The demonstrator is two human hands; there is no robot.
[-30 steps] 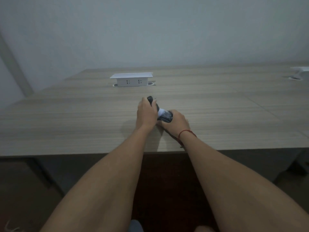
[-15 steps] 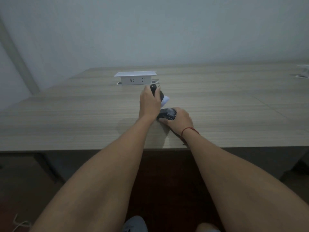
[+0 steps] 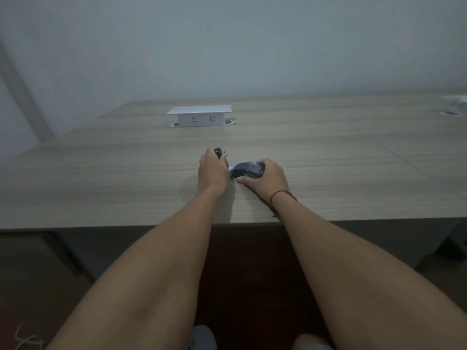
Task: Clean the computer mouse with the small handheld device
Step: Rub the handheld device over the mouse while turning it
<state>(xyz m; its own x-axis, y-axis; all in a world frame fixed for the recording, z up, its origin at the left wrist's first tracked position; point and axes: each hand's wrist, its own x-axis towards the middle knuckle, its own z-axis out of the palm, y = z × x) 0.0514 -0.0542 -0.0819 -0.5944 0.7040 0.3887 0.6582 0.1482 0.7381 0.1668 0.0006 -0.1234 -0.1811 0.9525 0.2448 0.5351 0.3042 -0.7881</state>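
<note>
Near the front edge of the wooden table, the right hand grips the black computer mouse, fingers clamped around it. Just beside it, the left hand has its fingers wrapped tight on the small handheld device, whose pale tip touches the mouse. Toward the far edge stands a white socket box.

The counter lies bare to either side of the two hands, wide open on the left and the right. Straight ahead, a raised white socket box stands well beyond the left hand. Another white fitting sits at the far right edge. The right hand and the mouse fill the middle.
</note>
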